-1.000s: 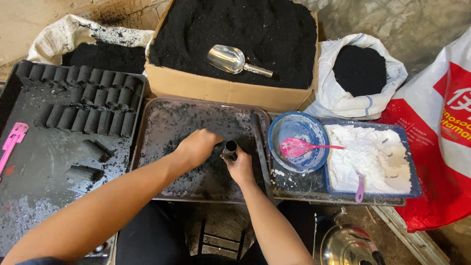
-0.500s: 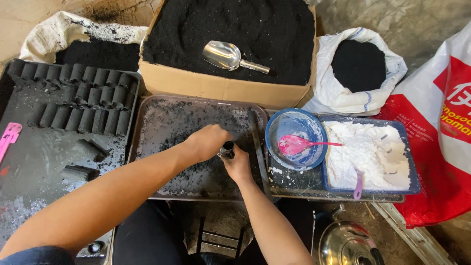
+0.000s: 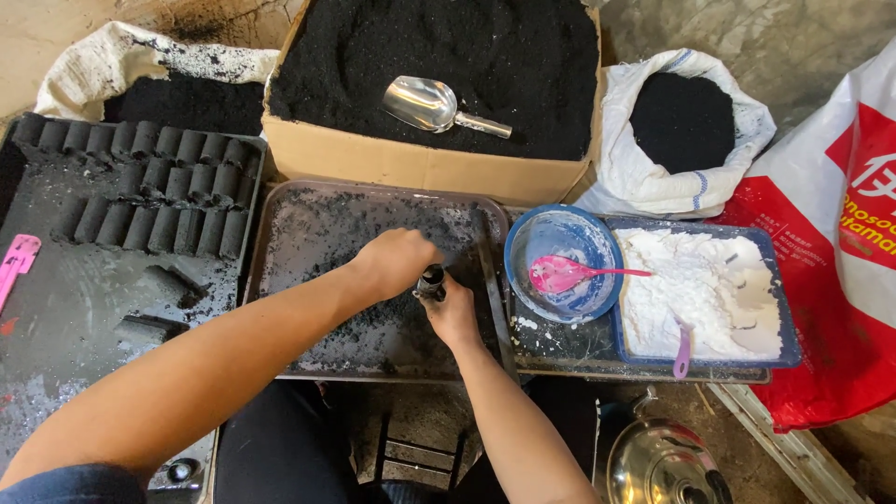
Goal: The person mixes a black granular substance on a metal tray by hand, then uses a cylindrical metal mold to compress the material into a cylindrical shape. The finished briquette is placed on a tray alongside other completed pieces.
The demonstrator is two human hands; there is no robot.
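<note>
Tube [image 3: 430, 281] unmoved; left hand [image 3: 397, 263] slid right.

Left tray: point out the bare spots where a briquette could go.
Left tray: free patch in front of the briquette rows, beside the pink tool. Its back is crowded. The middle tray is taken by both hands.

Small dark cylinder [image 3: 430, 280] mostly hidden between left hand [image 3: 397, 261] and right hand [image 3: 455, 313]; only its top shows, grip details unreadable. Left fingertips curled under, out of sight. Kettle [image 3: 665, 464] cut by the near edge (lid and spout only). Red-and-white sack [image 3: 840, 261] runs off right. Pink tool [image 3: 14, 263] clipped at the left edge. Far cardboard box [image 3: 420, 163] cropped at top.
</note>
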